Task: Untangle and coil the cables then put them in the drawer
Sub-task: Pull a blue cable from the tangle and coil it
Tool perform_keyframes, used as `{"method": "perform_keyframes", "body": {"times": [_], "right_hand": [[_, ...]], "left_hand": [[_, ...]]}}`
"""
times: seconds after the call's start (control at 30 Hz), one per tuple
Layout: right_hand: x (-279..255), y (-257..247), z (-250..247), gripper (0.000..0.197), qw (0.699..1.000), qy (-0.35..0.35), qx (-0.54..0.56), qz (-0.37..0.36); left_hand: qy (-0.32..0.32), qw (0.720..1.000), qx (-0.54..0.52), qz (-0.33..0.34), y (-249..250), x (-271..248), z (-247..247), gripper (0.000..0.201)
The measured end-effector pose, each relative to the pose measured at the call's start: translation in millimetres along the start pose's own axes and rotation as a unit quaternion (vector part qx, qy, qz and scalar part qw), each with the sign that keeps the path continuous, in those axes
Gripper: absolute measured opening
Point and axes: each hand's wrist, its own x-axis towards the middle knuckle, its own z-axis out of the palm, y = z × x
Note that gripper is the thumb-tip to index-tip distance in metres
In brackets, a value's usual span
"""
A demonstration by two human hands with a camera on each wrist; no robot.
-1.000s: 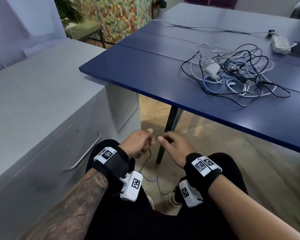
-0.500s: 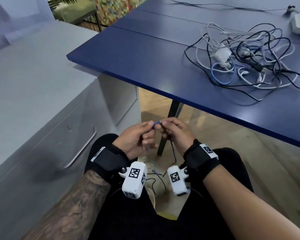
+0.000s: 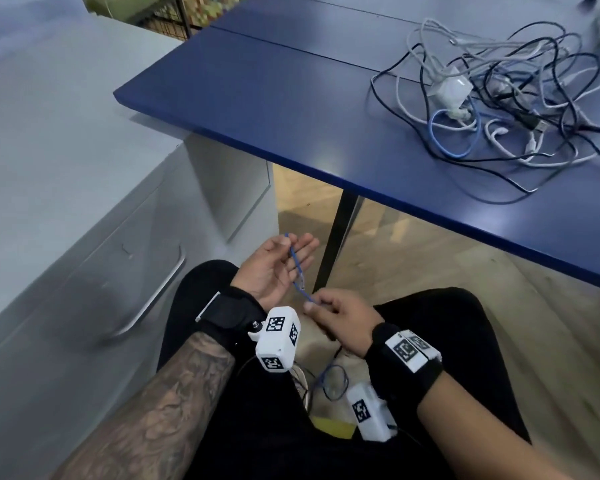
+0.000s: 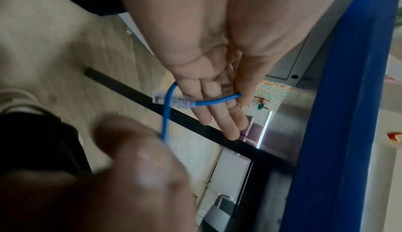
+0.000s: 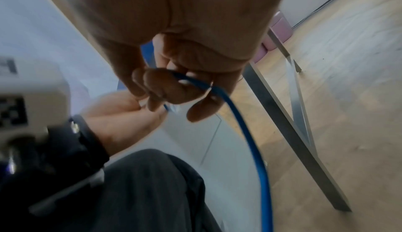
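A thin blue cable [image 3: 297, 268] with a clear plug [image 4: 174, 100] runs between my two hands above my lap. My left hand [image 3: 278, 265] lies palm up with straight fingers, its thumb pinching the cable [image 4: 217, 100] against them. My right hand [image 3: 336, 317] sits lower and nearer to me, fingers curled round the same cable [image 5: 245, 132], which then hangs down to a loop [image 3: 333, 379] near the floor. A tangle of black, white and blue cables [image 3: 506, 98] with a white charger [image 3: 451, 90] lies on the blue table [image 3: 291, 98].
A grey drawer unit [image 3: 84, 306] stands at my left, its drawer closed, with a long metal handle [image 3: 153, 296]. The table's black leg [image 3: 333, 244] stands just beyond my hands. Wooden floor [image 3: 430, 258] lies under the table.
My hands have drawn apart. The left one turned palm up and straightened its fingers; the right one dropped towards my lap, stretching the blue cable between them. The view tilted down.
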Motion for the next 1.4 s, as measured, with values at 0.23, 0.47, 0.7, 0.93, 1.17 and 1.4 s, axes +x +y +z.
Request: {"method": "perform_keyframes", "body": {"times": [0.23, 0.47, 0.7, 0.93, 1.17, 1.4], "right_hand": [[-13, -25, -32, 0.019, 0.995, 0.082, 0.039, -0.035], [-5, -39, -53, 0.016, 0.988, 0.125, -0.036, -0.08], [15, -27, -68, 0.005, 0.974, 0.198, -0.049, -0.1], [14, 3, -33, 0.026, 0.994, 0.093, -0.056, 0.024], [7, -10, -6, 0.023, 0.992, -0.063, -0.106, 0.022], [-3, -28, -18, 0.025, 0.999, -0.023, -0.027, 0.023]], "left_hand": [[0.028, 0.999, 0.037, 0.002, -7, 1, -4, 0.02], [-0.024, 0.963, 0.27, -0.009, -37, -14, 21, 0.026], [-0.054, 0.952, 0.297, -0.057, -21, -21, 28, 0.031], [-0.043, 0.998, 0.033, -0.043, 4, -17, 23, 0.022], [0.025, 0.999, 0.01, 0.018, -9, -7, 15, 0.019], [0.078, 0.988, 0.104, 0.079, -16, 2, 4, 0.028]]}}
